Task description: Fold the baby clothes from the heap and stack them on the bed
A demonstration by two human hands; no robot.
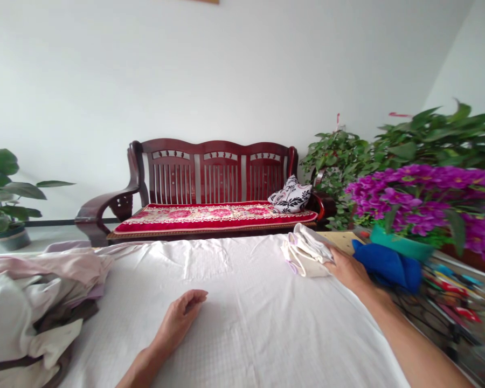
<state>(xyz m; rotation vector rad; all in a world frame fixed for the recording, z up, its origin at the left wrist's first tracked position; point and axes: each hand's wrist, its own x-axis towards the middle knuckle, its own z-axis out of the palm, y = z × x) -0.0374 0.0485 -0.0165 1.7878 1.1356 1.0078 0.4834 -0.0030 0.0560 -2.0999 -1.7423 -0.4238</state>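
The right hand [348,268] seems clamped on a folded cream cloth [305,252], while the left hand [181,316] lies loosely open on the white surface [242,269].

- A tabletop covered by a white, finely checked woven sheet [246,328], lightly creased, fills the foreground.
- A loose heap of pale pink, cream and grey-brown garments [32,302] lies at its left edge.
- A small folded stack of cream-white cloth [305,253] sits at the far right corner.
- A bright blue folded towel [388,265] lies just beside that stack, past the sheet's right border.
- The left hand [180,318] rests palm down on the sheet, fingers loosely curled.
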